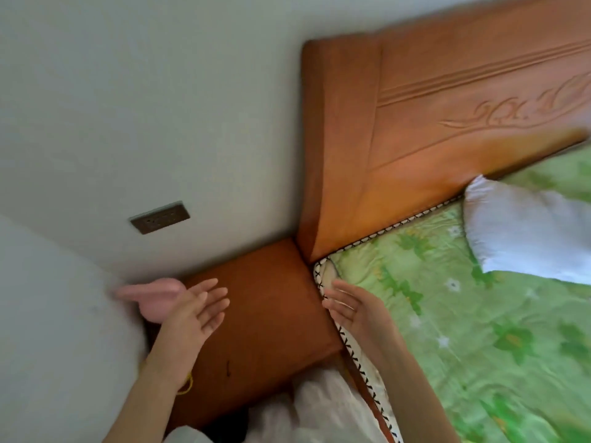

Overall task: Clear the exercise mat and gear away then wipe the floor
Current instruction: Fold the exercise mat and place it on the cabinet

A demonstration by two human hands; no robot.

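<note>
Oddly, neither mat nor gear shows; the bare left hand (179, 306) and bare right hand (350, 310), fingers spread and holding nothing, hover over the brown wooden bedside cabinet (265, 302)

Both hands — left hand (188, 306), right hand (347, 306) — empty, outstretched

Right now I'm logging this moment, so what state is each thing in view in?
Left hand: open, fingers straight, holding nothing, above the nightstand.
Right hand: open, empty, by the mattress corner.
Nightstand: top bare where visible.
Sheet: green, spread over the mattress.
Pillow: white, lying on the sheet near the headboard.
</note>
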